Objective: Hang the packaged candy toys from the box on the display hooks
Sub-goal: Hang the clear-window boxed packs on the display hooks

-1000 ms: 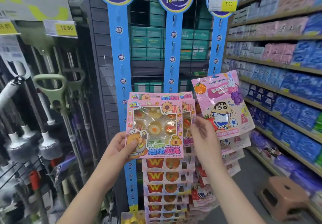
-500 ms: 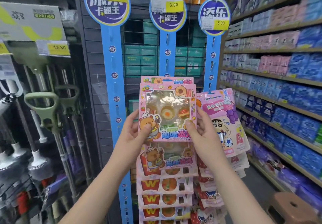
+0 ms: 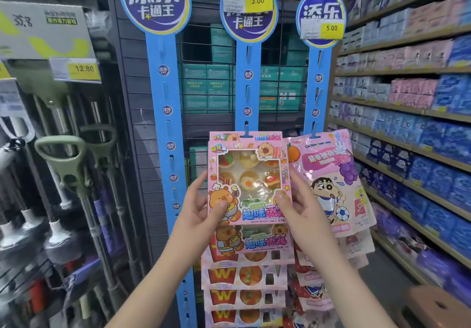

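Left hand (image 3: pixel 201 210) pinches the lower-left corner of the pink candy pack (image 3: pixel 248 179), thumb on the front. The pack has risen and shifted right since a second ago, now square before the middle blue strip (image 3: pixel 246 72), its top just under the hook (image 3: pixel 246 126). Right hand (image 3: pixel 299 208) pinches the lower-right corner beside the cartoon pouch (image 3: pixel 328 182); likely only lifting the hole onto the hook remains.

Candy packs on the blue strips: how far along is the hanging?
Done: several packs hang low on the middle strip. In hand: left hand and right hand hold a pink pack against it, not visibly hooked. Left: its upper hooks are bare; no box in view.
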A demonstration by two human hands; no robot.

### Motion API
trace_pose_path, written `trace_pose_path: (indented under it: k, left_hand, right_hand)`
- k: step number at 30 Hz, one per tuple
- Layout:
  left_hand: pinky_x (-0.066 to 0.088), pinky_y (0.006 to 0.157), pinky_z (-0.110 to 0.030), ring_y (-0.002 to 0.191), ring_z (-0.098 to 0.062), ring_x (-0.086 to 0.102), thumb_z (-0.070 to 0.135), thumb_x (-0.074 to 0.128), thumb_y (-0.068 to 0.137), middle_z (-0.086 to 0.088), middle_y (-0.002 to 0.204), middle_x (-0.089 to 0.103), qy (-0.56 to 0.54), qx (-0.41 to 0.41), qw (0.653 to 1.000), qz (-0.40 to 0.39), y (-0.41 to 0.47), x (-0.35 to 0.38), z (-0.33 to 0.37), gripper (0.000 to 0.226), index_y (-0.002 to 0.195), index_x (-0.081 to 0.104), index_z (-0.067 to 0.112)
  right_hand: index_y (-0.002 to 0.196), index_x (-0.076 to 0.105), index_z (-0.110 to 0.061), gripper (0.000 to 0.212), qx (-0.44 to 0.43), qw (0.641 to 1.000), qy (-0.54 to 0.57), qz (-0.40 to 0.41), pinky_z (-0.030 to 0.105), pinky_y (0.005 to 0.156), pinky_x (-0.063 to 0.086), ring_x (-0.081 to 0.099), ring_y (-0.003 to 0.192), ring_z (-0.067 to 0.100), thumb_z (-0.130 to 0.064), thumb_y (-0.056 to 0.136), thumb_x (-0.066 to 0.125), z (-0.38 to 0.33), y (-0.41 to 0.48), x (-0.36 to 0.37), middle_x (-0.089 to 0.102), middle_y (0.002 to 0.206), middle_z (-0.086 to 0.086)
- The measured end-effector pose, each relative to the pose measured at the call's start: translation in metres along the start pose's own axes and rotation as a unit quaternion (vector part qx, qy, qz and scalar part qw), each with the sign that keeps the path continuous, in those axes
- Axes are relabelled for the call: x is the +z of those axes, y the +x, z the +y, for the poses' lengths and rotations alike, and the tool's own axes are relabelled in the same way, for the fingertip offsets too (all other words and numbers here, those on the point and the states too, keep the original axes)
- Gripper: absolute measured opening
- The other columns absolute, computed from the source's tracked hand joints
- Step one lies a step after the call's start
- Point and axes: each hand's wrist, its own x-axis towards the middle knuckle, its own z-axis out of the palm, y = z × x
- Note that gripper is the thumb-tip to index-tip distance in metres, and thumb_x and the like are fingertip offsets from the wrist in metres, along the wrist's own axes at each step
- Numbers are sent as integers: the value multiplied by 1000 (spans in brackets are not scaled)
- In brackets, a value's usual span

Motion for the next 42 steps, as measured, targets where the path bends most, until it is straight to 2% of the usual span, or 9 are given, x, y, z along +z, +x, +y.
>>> trace_pose_path:
  k: [6, 9, 14, 17, 21, 25, 30, 36, 42]
  left_hand:
    - [62, 92, -41, 114, -6, 66, 41, 74, 88, 20, 122, 63, 142, 32, 988, 43, -4, -2, -6, 66, 141, 37, 57]
    - [58, 99, -41, 121, -1, 58, 33, 74, 92, 15, 132, 57, 216, 64, 973, 53, -4, -2, -6, 71, 152, 38, 44]
    - [51, 108, -40, 129, -5, 48, 29, 75, 92, 13, 133, 49, 273, 78, 957, 63, -7, 3, -6, 74, 143, 28, 54]
    - [49, 111, -42, 134, -6, 46, 33, 76, 92, 12, 137, 48, 282, 63, 956, 50, -9, 3, -6, 79, 151, 27, 50]
    - [40, 119, -43, 144, -11, 38, 41, 72, 92, 5, 152, 42, 355, 63, 932, 29, -14, -15, 1, 82, 160, 27, 30]
    - [34, 122, -41, 145, -19, 35, 44, 69, 93, 2, 154, 40, 477, 68, 876, 0, -38, -38, -10, 74, 157, 35, 26]
    - [35, 118, -40, 143, -27, 38, 38, 73, 92, -7, 153, 42, 568, 17, 820, -71, -96, -41, -71, 75, 155, 39, 17]
    - [45, 111, -44, 143, -30, 40, 40, 69, 93, -6, 154, 41, 616, -99, 764, -165, -173, -23, -148, 73, 155, 39, 19]
    - [49, 103, -50, 133, -40, 49, 38, 75, 87, -14, 143, 50, 618, -199, 726, -226, -232, -25, -189, 65, 142, 51, 13]
  right_hand:
    - [149, 33, -55, 58, -17, 993, -110, 47, 43, 109, 48, 52, 130, 1, -39, 100, 59, -1, -5, 2, 47, 145, -28]
    - [152, 34, -45, 58, -25, 984, -164, 62, 36, 109, 46, 47, 131, 1, -37, 100, 59, 0, -6, 6, 41, 149, -20]
    - [156, 28, -37, 65, -26, 979, -192, 62, 27, 114, 34, 38, 137, 1, -31, 100, 60, 2, -12, 7, 32, 156, -14]
    - [155, 30, -36, 64, -24, 979, -194, 51, 39, 117, 39, 42, 138, 7, -30, 99, 61, 3, -15, 3, 37, 153, -11]
    - [156, 29, -34, 64, -50, 964, -258, 34, 30, 117, 32, 35, 142, 4, -36, 100, 58, 5, -28, -8, 34, 154, -13]
    - [155, 34, -28, 61, -102, 929, -354, -34, 24, 112, 28, 34, 138, 4, -36, 100, 58, 13, -53, -13, 38, 148, -13]
    - [148, 47, -26, 57, -125, 897, -390, -169, 34, 101, 48, 49, 127, 14, -36, 95, 65, 55, -110, 11, 48, 137, -7]
    - [149, 46, -25, 58, -73, 866, -400, -292, 37, 109, 43, 44, 138, 18, -36, 95, 66, 121, -175, 42, 44, 147, -4]
    - [146, 47, -25, 55, -1, 832, -437, -342, 40, 110, 40, 43, 137, 24, -36, 96, 63, 156, -223, 63, 44, 148, 1]
